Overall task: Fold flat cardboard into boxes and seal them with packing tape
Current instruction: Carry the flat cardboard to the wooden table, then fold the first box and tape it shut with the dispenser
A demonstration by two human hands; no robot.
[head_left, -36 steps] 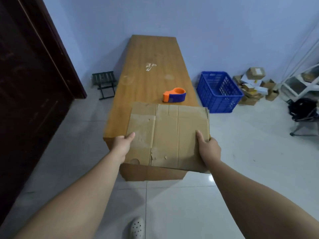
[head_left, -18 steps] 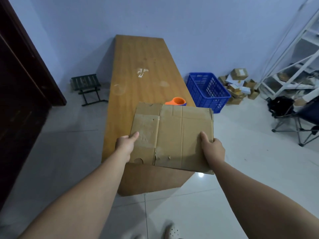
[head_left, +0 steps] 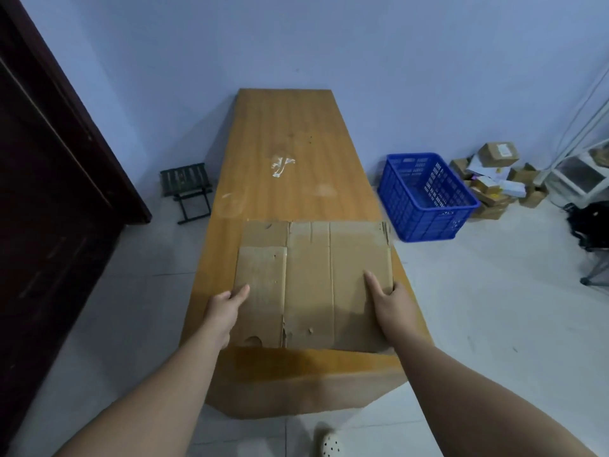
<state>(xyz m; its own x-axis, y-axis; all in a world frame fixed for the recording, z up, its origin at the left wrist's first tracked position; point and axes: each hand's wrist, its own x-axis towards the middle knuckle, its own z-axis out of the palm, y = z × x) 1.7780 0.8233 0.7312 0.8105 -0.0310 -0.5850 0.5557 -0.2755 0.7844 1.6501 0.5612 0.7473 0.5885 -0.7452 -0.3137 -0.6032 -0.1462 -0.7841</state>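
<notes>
Blue walls [head_left: 296,44] and a pale tiled floor [head_left: 494,308] fill the room in the head view. A long wooden counter [head_left: 290,133] runs from the person to the far wall. A flat cardboard [head_left: 309,275] sheet lies across the near end of the counter, with its folds and a few small holes showing. It is hard to tell if it rests on the wood or is held just above it.

The left hand [head_left: 224,311] grips the left edge of the flat cardboard, thumb on top and the other fingers hidden under it. The right hand [head_left: 392,308] grips the right edge, thumb laid on top and fingers curled round the side.

Further up the counter sits a small shiny scrap [head_left: 280,163]. A blue basket [head_left: 418,222] stands on the floor just beside the counter on the right. Behind it is a pile of small brown boxes [head_left: 497,183], next to a white rack [head_left: 580,173]. A little folding stool [head_left: 186,189] stands on the left, near a dark door [head_left: 49,192]. One white shoe [head_left: 331,445] with holes peeks in at the bottom
</notes>
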